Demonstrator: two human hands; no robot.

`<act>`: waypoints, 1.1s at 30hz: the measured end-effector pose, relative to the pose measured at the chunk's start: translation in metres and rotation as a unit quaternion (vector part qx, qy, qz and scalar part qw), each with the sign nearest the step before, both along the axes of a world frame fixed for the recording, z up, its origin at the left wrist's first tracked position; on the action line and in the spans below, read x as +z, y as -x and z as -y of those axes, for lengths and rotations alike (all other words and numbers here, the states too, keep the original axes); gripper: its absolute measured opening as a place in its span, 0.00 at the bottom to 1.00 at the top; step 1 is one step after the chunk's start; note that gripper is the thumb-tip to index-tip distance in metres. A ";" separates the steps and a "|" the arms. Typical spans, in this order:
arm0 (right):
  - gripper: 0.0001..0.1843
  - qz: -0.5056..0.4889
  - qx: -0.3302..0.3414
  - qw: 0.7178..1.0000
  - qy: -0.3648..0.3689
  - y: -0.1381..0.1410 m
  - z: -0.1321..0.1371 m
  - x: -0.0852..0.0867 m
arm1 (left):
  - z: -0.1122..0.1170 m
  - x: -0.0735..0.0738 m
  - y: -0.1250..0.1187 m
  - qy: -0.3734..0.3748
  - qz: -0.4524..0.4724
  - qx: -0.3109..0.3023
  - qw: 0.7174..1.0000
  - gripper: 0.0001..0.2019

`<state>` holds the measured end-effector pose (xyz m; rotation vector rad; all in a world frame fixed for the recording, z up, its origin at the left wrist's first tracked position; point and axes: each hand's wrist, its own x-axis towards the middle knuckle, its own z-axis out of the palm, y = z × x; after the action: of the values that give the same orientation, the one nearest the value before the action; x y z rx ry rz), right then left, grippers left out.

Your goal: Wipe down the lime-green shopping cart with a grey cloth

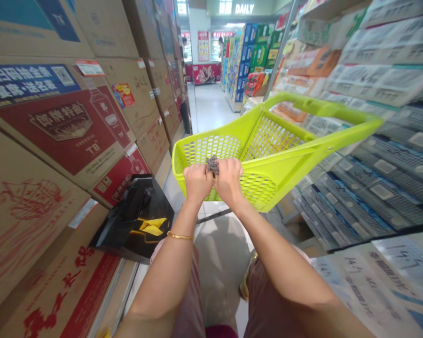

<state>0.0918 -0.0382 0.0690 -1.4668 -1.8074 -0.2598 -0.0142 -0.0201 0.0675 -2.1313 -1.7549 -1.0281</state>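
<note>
A lime-green plastic shopping cart [268,183] stands crosswise in front of me, its handle toward the right. Both my hands are at the cart's near side rim, close together. Between them bunches a crumpled grey-brown cloth [212,165]. My left hand [198,182], below a gold bracelet on the wrist, has its fingers curled over the rim and closed on the cloth's left side. My right hand [228,177] is likewise closed, gripping the cloth from the right. The fingertips of both hands are partly hidden.
Stacked cartons [66,122] line the left side, with a black box [137,220] low in front of them. Shelves of packaged goods [366,173] rise on the right. Pale floor [211,105] runs down the aisle toward blue and green displays [245,61].
</note>
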 end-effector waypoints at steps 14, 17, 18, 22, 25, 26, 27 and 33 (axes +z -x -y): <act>0.19 -0.021 -0.092 0.996 -0.009 -0.062 -0.006 0.012 | 0.002 0.002 0.001 -0.024 0.002 -0.029 0.999 0.17; 0.18 -0.033 -0.125 0.991 -0.038 -0.081 -0.008 0.013 | 0.002 0.002 0.001 -0.020 0.001 -0.023 1.000 0.17; 0.18 -0.037 -0.134 0.989 -0.047 -0.084 -0.009 0.013 | 0.002 0.002 0.000 -0.020 0.000 -0.021 1.000 0.17; 0.18 -0.036 -0.152 0.986 -0.066 -0.085 -0.011 0.012 | 0.002 0.000 -0.001 -0.031 0.003 -0.014 0.999 0.17; 0.18 -0.026 -0.150 0.986 -0.063 -0.074 -0.012 0.011 | 0.000 -0.002 -0.002 -0.038 0.007 -0.008 0.999 0.17; 0.18 -0.024 -0.147 0.987 -0.059 -0.069 -0.012 0.010 | 0.000 -0.003 -0.002 -0.040 0.009 -0.005 0.999 0.16; 0.18 -0.023 -0.144 0.988 -0.054 -0.065 -0.012 0.010 | 0.000 -0.003 -0.002 -0.041 0.011 -0.003 0.999 0.16; 0.17 -0.012 -0.095 0.995 -0.012 -0.035 -0.005 0.008 | 0.001 -0.001 -0.004 -0.022 0.026 0.000 0.999 0.16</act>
<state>0.1265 -0.0336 0.0770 -1.6212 -1.6405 -0.3551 -0.0107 -0.0215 0.0667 -2.0969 -1.7394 -1.1207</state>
